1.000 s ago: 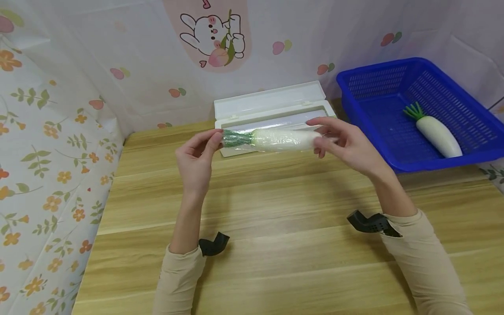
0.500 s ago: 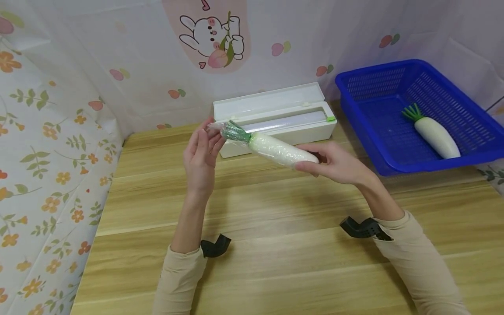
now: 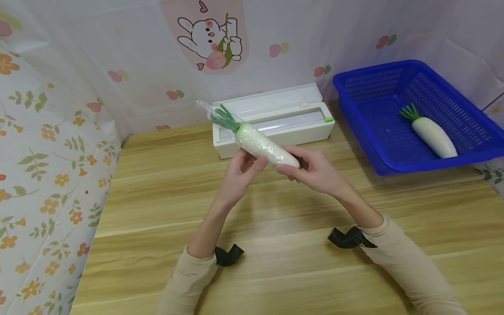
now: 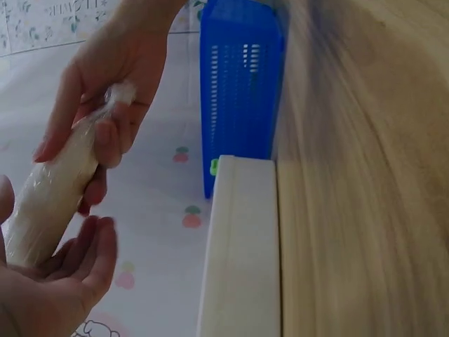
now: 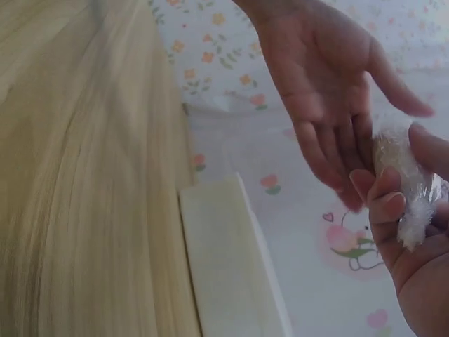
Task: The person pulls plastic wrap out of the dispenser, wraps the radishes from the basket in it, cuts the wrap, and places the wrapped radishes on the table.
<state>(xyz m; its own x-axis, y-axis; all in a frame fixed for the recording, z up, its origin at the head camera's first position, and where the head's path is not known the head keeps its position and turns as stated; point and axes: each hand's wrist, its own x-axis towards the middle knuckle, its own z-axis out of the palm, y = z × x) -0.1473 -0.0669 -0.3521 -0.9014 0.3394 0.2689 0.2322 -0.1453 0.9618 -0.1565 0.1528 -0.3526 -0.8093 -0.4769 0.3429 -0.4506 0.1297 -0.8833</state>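
Observation:
A white radish (image 3: 261,142) with green leaf stalks (image 3: 223,118), wrapped in clear plastic film, is held up at a slant over the table, leaves toward the far left. My right hand (image 3: 313,168) grips its root end, thumb on the near side. In the right wrist view a twisted tail of film (image 5: 417,223) sticks out past those fingers. My left hand (image 3: 240,175) is at the radish's middle from below. Its fingers (image 5: 326,151) extend under the radish and its thumb stands away, as the right wrist view shows.
Behind the hands a white cling film box (image 3: 275,134) stands with its lid up and a roll inside; a green tab (image 3: 328,119) marks its right end. At the right a blue basket (image 3: 366,140) holds another radish (image 3: 435,136), unwrapped. A patterned cloth (image 3: 138,52) hangs behind the wooden table (image 3: 157,197).
The left hand has left the leaf end and come under the radish's middle. The radish has gone from level to slanted, and the right hand has come nearer and leftward, gripping its root end.

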